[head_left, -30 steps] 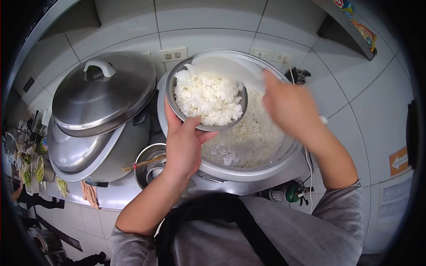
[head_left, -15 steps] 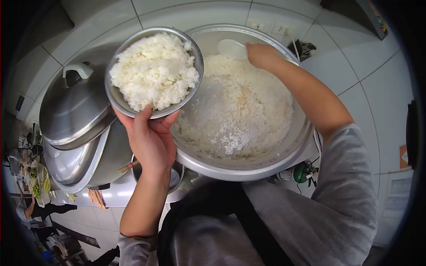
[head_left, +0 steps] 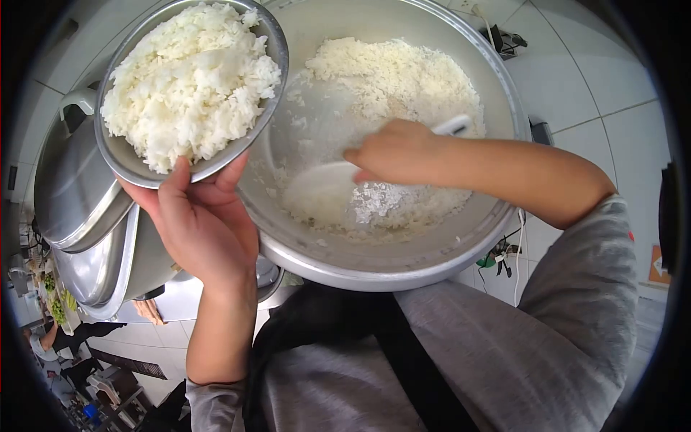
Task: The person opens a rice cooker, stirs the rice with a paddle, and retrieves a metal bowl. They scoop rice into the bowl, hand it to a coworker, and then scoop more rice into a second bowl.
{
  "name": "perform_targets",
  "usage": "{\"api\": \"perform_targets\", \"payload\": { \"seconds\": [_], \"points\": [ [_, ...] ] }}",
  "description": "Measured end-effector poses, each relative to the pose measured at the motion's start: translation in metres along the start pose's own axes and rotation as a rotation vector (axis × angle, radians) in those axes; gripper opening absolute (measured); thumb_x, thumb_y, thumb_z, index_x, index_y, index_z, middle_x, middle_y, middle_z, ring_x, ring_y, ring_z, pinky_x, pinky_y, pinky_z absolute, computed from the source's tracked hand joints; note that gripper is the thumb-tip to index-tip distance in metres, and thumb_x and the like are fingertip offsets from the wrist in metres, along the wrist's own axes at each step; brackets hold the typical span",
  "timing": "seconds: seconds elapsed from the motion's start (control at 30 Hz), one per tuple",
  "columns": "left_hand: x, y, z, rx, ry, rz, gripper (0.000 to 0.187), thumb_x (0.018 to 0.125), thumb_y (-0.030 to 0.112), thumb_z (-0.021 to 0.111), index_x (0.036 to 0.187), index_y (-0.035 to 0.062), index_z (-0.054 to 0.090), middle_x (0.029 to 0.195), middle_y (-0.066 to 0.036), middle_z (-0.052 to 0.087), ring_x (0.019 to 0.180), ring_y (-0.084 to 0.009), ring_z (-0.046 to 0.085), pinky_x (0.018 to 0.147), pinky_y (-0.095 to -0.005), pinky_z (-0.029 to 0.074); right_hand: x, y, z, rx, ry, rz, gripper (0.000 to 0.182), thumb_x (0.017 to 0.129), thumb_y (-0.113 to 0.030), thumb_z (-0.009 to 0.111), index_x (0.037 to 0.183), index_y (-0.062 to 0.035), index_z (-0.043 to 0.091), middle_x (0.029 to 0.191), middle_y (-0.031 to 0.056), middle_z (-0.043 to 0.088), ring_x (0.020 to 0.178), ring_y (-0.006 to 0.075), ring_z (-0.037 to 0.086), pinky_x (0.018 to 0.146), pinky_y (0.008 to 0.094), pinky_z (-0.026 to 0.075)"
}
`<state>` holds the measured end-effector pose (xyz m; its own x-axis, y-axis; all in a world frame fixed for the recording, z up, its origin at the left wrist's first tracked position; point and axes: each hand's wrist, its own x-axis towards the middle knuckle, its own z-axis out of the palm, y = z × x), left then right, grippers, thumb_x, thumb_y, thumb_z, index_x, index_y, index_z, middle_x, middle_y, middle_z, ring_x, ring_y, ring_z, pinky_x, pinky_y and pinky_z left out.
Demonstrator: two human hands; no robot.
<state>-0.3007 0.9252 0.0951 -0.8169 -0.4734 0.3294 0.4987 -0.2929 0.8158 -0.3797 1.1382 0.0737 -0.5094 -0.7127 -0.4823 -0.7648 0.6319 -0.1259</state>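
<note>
My left hand (head_left: 205,223) holds a metal bowl (head_left: 279,79) from below, with the thumb over its near rim. The bowl is heaped with white rice (head_left: 191,86). To its right stands a large round metal pot (head_left: 345,277) with rice (head_left: 403,72) along its far side and bottom. Over the middle of the pot, my right hand (head_left: 396,153) is closed round a white paddle (head_left: 317,189). The paddle's broad blade lies low in the pot at the left, and its handle end sticks out behind the hand.
A metal lid (head_left: 75,180) with a pale handle leans at the left, above another lid (head_left: 93,266) and pot. Electrical plugs (head_left: 509,45) are at the upper right. Another person (head_left: 47,342) is at the far lower left, near green vegetables (head_left: 57,309).
My right hand has moved from the pot's far rim toward me, bringing the paddle to the near left part. The bowl in my left hand now appears farther up and left.
</note>
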Motion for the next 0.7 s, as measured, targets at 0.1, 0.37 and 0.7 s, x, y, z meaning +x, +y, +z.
{"api": "perform_targets", "payload": {
  "seconds": [0.1, 0.37, 0.7],
  "points": [
    [0.0, 0.0, 0.0, 0.02, 0.003, -0.008, 0.055, 0.094, 0.001, 0.038, 0.146, 0.0113, 0.023, 0.145, -0.017, 0.038, 0.124, -0.035, 0.052, 0.094, -0.0494, 0.056, -0.046, -0.009, 0.01, 0.022, -0.099, 0.054, 0.03, 0.095, -0.031, 0.055, 0.112, -0.0072, 0.062, 0.08, 0.0134, 0.068, 0.077, 0.0307, 0.069, 0.069, 0.0411, 0.054],
    [0.0, 0.005, 0.005, -0.049, -0.009, -0.04, 0.067, 0.09, -0.001, 0.041, 0.15, 0.0173, 0.017, 0.144, -0.013, 0.038, 0.121, -0.0298, 0.054, 0.085, -0.0433, 0.06, -0.105, 0.009, -0.038, 0.656, -0.381, 0.289, 0.032, 0.095, -0.031, 0.058, 0.099, 0.001, 0.061, 0.061, 0.0018, 0.052, 0.053, 0.0133, 0.051, 0.05, 0.029, 0.046],
    [-0.007, 0.031, 0.013, -0.123, -0.261, -0.333, 0.077, 0.089, -0.001, 0.038, 0.153, 0.0251, 0.004, 0.145, -0.014, 0.036, 0.115, -0.0279, 0.06, 0.075, -0.0317, 0.063, -0.114, -0.021, -0.117, 0.39, 0.79, 0.161, 0.021, 0.098, -0.02, 0.053, 0.11, -0.0026, 0.054, 0.071, 0.0032, 0.058, 0.057, 0.0143, 0.059, 0.049, 0.0289, 0.046]
  ]
}}
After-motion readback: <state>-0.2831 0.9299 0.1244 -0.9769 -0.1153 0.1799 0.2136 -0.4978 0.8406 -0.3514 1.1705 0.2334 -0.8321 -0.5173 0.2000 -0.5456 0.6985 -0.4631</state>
